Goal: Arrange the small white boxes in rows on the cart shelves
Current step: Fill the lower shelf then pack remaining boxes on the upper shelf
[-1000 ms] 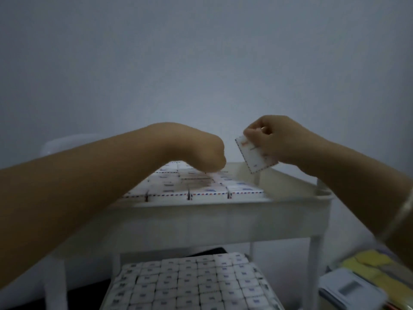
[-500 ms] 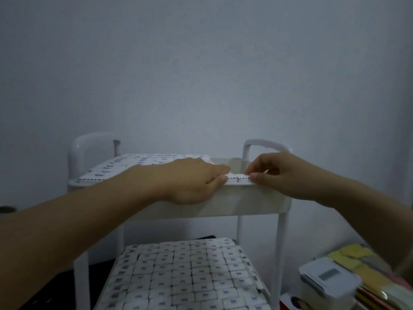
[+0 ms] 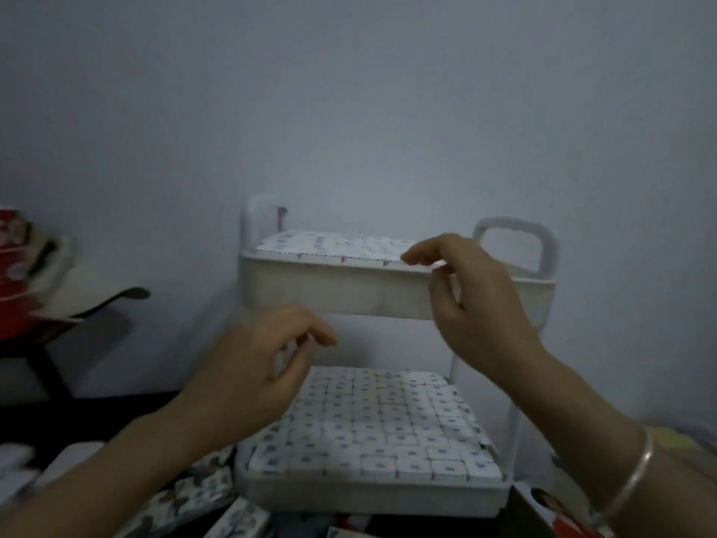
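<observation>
A white two-tier cart (image 3: 341, 293) stands against the wall. Its top shelf holds rows of small white boxes (image 3: 329, 244) with blue print, seen edge-on. The lower shelf (image 3: 368, 495) is packed with several rows of the same boxes (image 3: 380, 425). My right hand (image 3: 477, 304) hovers in front of the top shelf's right part, fingers apart and curled, holding nothing. My left hand (image 3: 256, 366) hangs lower, in front of the lower shelf's left side, fingers loosely spread and empty.
A red container (image 3: 15, 273) sits on a dark stand at the far left. Patterned packets (image 3: 201, 495) and other clutter lie on the floor at the cart's foot. A silver bangle (image 3: 632, 479) circles my right wrist. The cart's handle (image 3: 516, 234) rises at the right.
Both hands have come off the top shelf, leaving the box there. The left hand dropped toward the lower shelf. The view pulled back and now shows more of the floor.
</observation>
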Demonstrator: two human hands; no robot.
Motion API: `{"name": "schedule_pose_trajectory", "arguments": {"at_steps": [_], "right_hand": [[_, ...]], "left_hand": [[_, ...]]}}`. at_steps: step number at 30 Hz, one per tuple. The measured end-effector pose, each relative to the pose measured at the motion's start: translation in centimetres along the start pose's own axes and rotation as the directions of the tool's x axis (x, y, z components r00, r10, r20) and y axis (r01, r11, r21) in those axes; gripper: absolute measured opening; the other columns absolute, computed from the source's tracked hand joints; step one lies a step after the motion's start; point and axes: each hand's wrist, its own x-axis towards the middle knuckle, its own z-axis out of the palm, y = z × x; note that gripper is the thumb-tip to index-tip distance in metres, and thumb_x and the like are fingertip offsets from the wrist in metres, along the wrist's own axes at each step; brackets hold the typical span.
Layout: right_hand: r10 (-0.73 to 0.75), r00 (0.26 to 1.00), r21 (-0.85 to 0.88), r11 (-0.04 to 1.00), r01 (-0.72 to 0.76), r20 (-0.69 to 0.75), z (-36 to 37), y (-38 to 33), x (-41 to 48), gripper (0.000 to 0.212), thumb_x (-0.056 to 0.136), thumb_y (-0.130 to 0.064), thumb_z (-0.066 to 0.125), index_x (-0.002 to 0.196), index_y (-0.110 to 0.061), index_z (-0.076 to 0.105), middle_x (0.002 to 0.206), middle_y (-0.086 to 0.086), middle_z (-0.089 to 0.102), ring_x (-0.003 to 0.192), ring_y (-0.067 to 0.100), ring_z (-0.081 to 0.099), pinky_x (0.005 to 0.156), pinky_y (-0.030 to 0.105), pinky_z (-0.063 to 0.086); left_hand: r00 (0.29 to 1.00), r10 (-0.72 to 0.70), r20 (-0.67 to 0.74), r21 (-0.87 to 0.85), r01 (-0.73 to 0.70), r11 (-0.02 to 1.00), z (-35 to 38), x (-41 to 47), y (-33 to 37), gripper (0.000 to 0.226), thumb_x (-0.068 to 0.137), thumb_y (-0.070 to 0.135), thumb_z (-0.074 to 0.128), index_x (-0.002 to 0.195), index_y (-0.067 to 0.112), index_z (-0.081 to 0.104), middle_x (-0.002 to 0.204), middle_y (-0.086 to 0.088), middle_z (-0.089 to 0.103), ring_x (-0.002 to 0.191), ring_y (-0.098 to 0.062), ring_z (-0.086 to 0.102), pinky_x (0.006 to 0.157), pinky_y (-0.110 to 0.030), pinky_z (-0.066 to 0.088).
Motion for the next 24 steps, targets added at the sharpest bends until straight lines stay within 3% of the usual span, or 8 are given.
{"name": "schedule_pose_trajectory", "arguments": {"at_steps": [2,5,7,10,13,15,19,24], "right_hand": [[-0.087,0.993,0.131,0.988,0.076,0.079,3.3,-3.4,-1.6,0.030,0.085,-0.001,0.048,0.100,-0.020,0.064,0.096,-0.010,0.063,0.090,0.003,0.055,0.080,0.012,0.043],[-0.196,0.921,0.258,0.960,0.110,0.337,9.3,-7.6,-4.3,0.029,0.086,0.000,0.048,0.103,-0.018,0.064,0.102,-0.003,0.065,0.096,0.012,0.058,0.082,0.027,0.048],[-0.241,0.837,0.304,0.948,0.094,0.492,13.6,-9.6,-6.0,0.034,0.088,-0.001,0.046,0.112,-0.017,0.063,0.111,0.002,0.065,0.103,0.019,0.057,0.086,0.036,0.048],[-0.227,0.744,0.356,0.934,-0.016,0.628,20.0,-11.3,-7.5,0.042,0.088,0.003,0.042,0.122,-0.015,0.060,0.121,0.003,0.062,0.112,0.019,0.054,0.093,0.035,0.046],[-0.165,0.685,0.329,0.937,-0.116,0.710,26.6,-12.4,-7.8,0.042,0.094,-0.002,0.040,0.131,-0.014,0.055,0.133,0.006,0.056,0.122,0.022,0.051,0.101,0.033,0.042],[-0.134,0.645,0.274,0.954,-0.122,0.753,31.2,-13.1,-7.9,0.045,0.099,-0.010,0.039,0.143,-0.014,0.044,0.145,0.008,0.046,0.131,0.026,0.042,0.106,0.033,0.036],[-0.080,0.492,0.112,0.993,-0.036,0.867,38.6,-14.9,-8.3,0.054,0.104,-0.031,0.027,0.154,-0.018,0.015,0.161,0.011,0.010,0.146,0.031,0.013,0.117,0.042,0.020],[0.056,0.392,0.006,0.988,-0.155,0.918,43.6,-15.7,-7.1,0.059,0.104,-0.042,0.020,0.155,-0.016,0.007,0.161,0.014,0.007,0.148,0.033,0.007,0.119,0.045,0.014]], "left_hand": [[0.985,-0.164,0.058,0.028,0.162,0.986,-0.6,-4.4,-1.6,0.023,0.094,0.012,0.057,0.090,0.032,0.067,0.087,0.022,0.062,0.080,0.005,0.059,0.068,-0.011,0.044],[0.890,-0.438,0.122,0.124,0.424,0.897,-2.1,-10.8,-4.9,0.032,0.091,0.006,0.060,0.084,0.036,0.066,0.083,0.018,0.066,0.074,-0.001,0.062,0.066,-0.024,0.050],[0.814,-0.571,0.109,0.161,0.552,0.818,-3.7,-14.9,-6.7,0.034,0.091,0.006,0.060,0.083,0.038,0.067,0.084,0.021,0.067,0.079,0.002,0.063,0.068,-0.017,0.049],[0.701,-0.710,0.069,0.199,0.688,0.698,-6.7,-20.4,-8.9,0.034,0.094,0.010,0.058,0.084,0.042,0.065,0.088,0.030,0.064,0.084,0.008,0.060,0.066,-0.008,0.045],[0.603,-0.797,0.030,0.250,0.767,0.590,-9.4,-24.6,-10.8,0.035,0.096,0.014,0.054,0.089,0.048,0.062,0.099,0.028,0.062,0.085,0.007,0.059,0.067,-0.010,0.046],[0.559,-0.829,0.011,0.296,0.790,0.537,-10.1,-26.5,-11.9,0.032,0.097,0.015,0.052,0.095,0.046,0.061,0.109,0.026,0.059,0.094,0.003,0.057,0.078,-0.017,0.048],[0.593,-0.804,-0.032,0.494,0.709,0.503,-9.5,-28.8,-13.6,0.031,0.096,0.017,0.050,0.123,0.028,0.060,0.132,0.010,0.055,0.124,-0.014,0.047,0.103,-0.027,0.038],[0.571,-0.813,-0.113,0.515,0.733,0.443,-9.9,-28.4,-16.2,0.032,0.095,0.018,0.049,0.124,0.024,0.061,0.134,0.005,0.056,0.122,-0.016,0.050,0.100,-0.031,0.040]]}}
